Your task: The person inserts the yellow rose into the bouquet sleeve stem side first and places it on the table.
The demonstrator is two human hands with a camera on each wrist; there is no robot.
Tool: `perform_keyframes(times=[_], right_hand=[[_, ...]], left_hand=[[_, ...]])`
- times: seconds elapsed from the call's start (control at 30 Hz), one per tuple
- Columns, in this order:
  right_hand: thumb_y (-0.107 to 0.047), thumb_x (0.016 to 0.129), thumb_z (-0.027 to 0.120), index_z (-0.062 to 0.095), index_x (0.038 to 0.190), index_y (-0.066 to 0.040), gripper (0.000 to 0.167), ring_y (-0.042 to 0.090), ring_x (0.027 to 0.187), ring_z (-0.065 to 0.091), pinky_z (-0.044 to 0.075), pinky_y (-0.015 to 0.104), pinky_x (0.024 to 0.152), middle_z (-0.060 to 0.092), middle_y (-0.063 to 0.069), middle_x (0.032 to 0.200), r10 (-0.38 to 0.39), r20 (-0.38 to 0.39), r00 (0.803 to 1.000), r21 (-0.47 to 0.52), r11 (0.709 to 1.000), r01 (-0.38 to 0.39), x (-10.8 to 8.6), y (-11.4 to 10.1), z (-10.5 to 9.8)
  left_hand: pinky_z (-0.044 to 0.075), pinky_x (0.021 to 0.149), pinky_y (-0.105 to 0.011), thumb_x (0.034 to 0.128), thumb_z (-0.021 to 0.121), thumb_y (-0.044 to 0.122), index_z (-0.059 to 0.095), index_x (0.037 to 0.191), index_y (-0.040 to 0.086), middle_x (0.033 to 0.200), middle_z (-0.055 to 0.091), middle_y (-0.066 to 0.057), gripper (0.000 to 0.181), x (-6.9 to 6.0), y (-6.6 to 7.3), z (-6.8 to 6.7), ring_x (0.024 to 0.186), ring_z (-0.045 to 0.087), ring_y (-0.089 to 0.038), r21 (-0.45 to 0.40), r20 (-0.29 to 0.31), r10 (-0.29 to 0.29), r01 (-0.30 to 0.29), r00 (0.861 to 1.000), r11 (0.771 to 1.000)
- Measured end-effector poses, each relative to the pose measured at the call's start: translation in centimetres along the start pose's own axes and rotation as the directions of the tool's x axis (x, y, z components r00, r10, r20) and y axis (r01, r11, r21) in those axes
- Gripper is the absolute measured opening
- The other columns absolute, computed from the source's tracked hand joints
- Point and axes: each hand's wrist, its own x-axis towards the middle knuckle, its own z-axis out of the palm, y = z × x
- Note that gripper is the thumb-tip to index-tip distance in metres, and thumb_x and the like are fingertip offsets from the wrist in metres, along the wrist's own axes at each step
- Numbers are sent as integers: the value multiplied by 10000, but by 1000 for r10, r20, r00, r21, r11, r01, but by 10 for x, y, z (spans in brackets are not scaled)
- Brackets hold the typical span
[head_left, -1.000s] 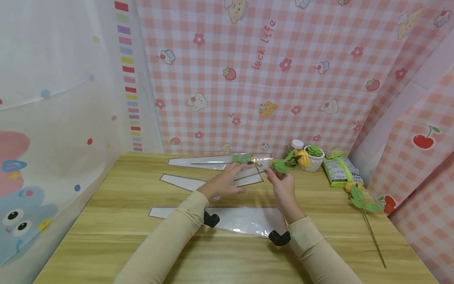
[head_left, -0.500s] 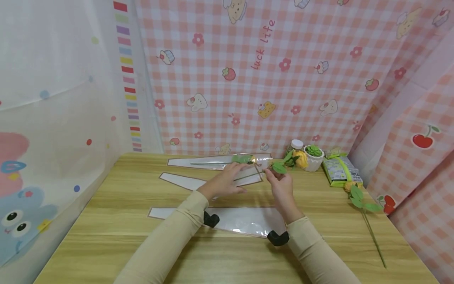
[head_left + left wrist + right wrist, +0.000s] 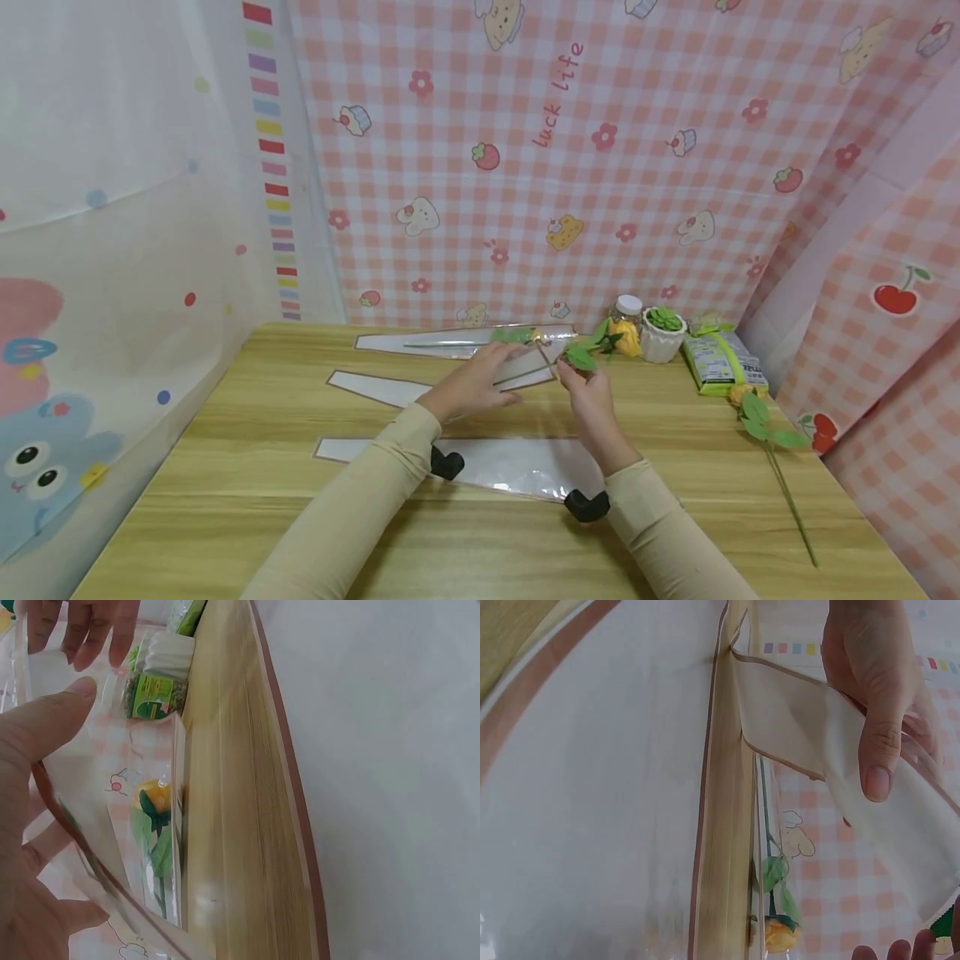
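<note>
Yellow rose [image 3: 581, 357], hands [image 3: 480, 382] [image 3: 594, 400] outstretched, pinching (left on wrapper [image 3: 528, 362])

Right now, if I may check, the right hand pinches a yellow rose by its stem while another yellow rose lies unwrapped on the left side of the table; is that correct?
Not the left: the head view shows the unwrapped rose on the right side of the table. The right hand pinches the other rose by its stem.

Head cam faces fwd/down; wrist cams, sideways & v. close, share held bag [image 3: 885, 832].
</note>
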Motion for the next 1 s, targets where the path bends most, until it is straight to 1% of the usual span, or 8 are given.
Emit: perform_keyframes(times=[0.23, 0.3, 0.43, 0.53, 0.67, 0.73, 0.9, 1.0], right_hand=[[-46, 1047, 491, 502, 1269, 107, 270, 42, 986, 567, 469, 305, 1046, 579, 15, 1098, -10, 63, 998, 43, 999, 7, -2, 4, -2], [-32, 1047, 481, 494, 1276, 114, 272, 36, 974, 581, 479, 284, 1037, 583, 3, 1086, -23, 68, 997, 62, 998, 18, -2, 5, -2], [-8, 1028, 491, 536, 1237, 115, 247, 43, 953, 591, 483, 199, 946, 628, -31, 1009, -54, 61, 997, 19, 998, 53, -2, 7, -3], [11, 1004, 499, 572, 1210, 114, 242, 66, 977, 594, 462, 223, 961, 675, 17, 989, -68, 70, 995, -33, 997, 71, -2, 8, -5], [41, 980, 496, 554, 1293, 101, 324, 120, 1037, 610, 444, 310, 1023, 664, 186, 1167, -54, 107, 993, -89, 994, 64, -2, 9, -8], [51, 980, 491, 531, 1327, 98, 352, 187, 1093, 627, 457, 286, 1013, 593, 258, 1284, -36, 130, 991, -118, 992, 52, -3, 10, -10], [48, 988, 496, 482, 1352, 131, 373, 355, 1214, 597, 477, 175, 919, 483, 318, 1397, 23, 178, 984, -188, 982, 11, -3, 13, -20], [24, 1000, 489, 407, 1415, 153, 443, 393, 1273, 546, 484, 183, 914, 433, 346, 1452, 84, 245, 966, -232, 972, -25, 1, 14, -36]], left_hand=[[420, 1118, -448, 900, 783, 339, 377, 1555, 164, 1542, 435, -44, 790, -1, -2, -1, 1354, 459, -242, 12, -51, 33, -33, 998, 999], [463, 1074, -424, 904, 780, 325, 378, 1551, 153, 1532, 440, -53, 781, -1, -3, -1, 1311, 490, -239, 11, -76, 55, -54, 996, 998], [525, 950, -331, 899, 789, 283, 398, 1527, 136, 1427, 501, -67, 754, 0, -3, -2, 1182, 540, -199, -4, -123, 74, -75, 990, 997], [530, 915, -314, 896, 795, 260, 407, 1515, 125, 1355, 524, -80, 744, -1, -3, -3, 1138, 553, -192, -20, -152, 73, -77, 986, 997], [537, 916, -346, 887, 806, 216, 407, 1512, 124, 1340, 524, -103, 747, -1, -2, -5, 1138, 566, -218, -41, -175, 79, -88, 981, 995], [541, 914, -356, 882, 809, 195, 403, 1514, 140, 1351, 520, -105, 753, -1, -2, -5, 1146, 568, -226, -50, -179, 79, -89, 981, 995], [540, 920, -368, 881, 810, 185, 398, 1507, 153, 1370, 507, -114, 751, -2, -2, -6, 1160, 567, -238, -53, -183, 79, -90, 980, 994], [543, 920, -380, 882, 809, 183, 398, 1503, 148, 1369, 503, -118, 746, -2, -4, -5, 1158, 566, -244, -55, -187, 82, -94, 979, 994]])
